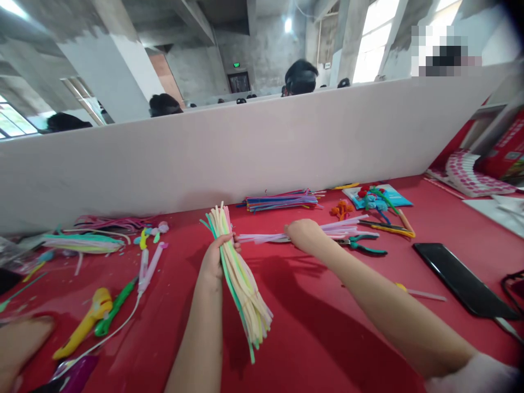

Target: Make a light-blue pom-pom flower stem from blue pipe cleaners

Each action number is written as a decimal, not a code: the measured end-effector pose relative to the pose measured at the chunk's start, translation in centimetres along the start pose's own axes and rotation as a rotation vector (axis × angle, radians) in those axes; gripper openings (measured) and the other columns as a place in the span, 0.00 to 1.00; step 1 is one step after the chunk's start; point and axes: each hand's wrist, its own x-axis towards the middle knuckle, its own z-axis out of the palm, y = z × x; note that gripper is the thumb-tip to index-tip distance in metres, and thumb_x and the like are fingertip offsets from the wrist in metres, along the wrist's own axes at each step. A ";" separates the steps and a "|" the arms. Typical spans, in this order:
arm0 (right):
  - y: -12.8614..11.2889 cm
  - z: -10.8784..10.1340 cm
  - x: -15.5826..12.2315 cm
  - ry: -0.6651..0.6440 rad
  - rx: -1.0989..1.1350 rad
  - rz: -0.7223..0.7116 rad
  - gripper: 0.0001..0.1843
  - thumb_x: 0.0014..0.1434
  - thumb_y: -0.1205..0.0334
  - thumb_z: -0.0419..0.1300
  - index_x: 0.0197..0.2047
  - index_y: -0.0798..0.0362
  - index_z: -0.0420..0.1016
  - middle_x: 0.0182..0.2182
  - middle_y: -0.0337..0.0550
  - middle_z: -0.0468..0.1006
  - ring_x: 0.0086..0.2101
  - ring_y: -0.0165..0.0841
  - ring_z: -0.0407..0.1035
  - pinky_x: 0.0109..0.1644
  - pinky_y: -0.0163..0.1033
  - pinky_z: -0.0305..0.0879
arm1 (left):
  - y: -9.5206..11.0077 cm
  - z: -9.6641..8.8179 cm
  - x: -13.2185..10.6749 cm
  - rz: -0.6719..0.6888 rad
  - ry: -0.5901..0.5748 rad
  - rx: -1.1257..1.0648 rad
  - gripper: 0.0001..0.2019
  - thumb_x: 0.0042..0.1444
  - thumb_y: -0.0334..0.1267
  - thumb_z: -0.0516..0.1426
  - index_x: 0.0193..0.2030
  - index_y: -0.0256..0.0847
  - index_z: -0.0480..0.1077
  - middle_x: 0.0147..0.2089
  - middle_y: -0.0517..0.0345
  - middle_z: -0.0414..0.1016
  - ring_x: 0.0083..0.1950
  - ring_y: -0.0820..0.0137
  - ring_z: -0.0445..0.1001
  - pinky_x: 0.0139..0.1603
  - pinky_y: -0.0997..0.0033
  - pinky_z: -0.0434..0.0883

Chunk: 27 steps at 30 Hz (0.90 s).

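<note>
My left hand [216,256] is closed around a thick bundle of pipe cleaners [245,289], mostly cream and pale yellow with mint green and pink ones. The bundle slants above the red table, its lower ends fanned toward me. My right hand [301,232] is closed over a loose bunch of lilac pipe cleaners [344,226] on the table; its fingertips are mostly hidden behind the hand. Pliers [366,245] with teal handles lie just right of that hand, beside the lilac bunch.
Blue and pink pipe cleaners [282,202] lie along the white partition [229,158]. At right are a black phone [462,278] with a cable and flower-like pieces [374,197]. At left are a yellow tool [88,322], a green-handled tool [117,308] and another person's hand [27,344].
</note>
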 end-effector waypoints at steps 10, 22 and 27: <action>0.7 1.6 1.7 -0.115 -0.081 0.045 0.15 0.62 0.60 0.55 0.50 0.57 0.67 0.45 0.49 0.73 0.41 0.37 0.70 0.43 0.45 0.69 | 0.5 1.1 -1.3 0.020 -0.003 0.075 0.06 0.42 0.28 0.58 0.30 0.32 0.68 0.25 0.56 0.71 0.21 0.75 0.69 0.21 0.76 0.69; 5.4 -5.3 -5.9 0.187 0.076 0.189 0.11 0.56 0.66 0.49 0.34 0.54 0.72 0.27 0.48 0.77 0.27 0.36 0.70 0.27 0.35 0.52 | 0.9 6.9 -6.1 0.258 -0.127 0.277 0.12 0.48 0.32 0.60 0.41 0.38 0.68 0.36 0.53 0.78 0.39 0.64 0.77 0.40 0.65 0.73; 2.2 -5.2 -6.4 0.325 0.685 0.184 0.11 0.57 0.58 0.50 0.32 0.53 0.71 0.18 0.36 0.67 0.19 0.29 0.59 0.23 0.33 0.50 | -2.0 8.6 -5.2 0.036 -0.223 0.281 0.10 0.47 0.32 0.60 0.38 0.36 0.68 0.32 0.53 0.77 0.30 0.68 0.76 0.32 0.69 0.73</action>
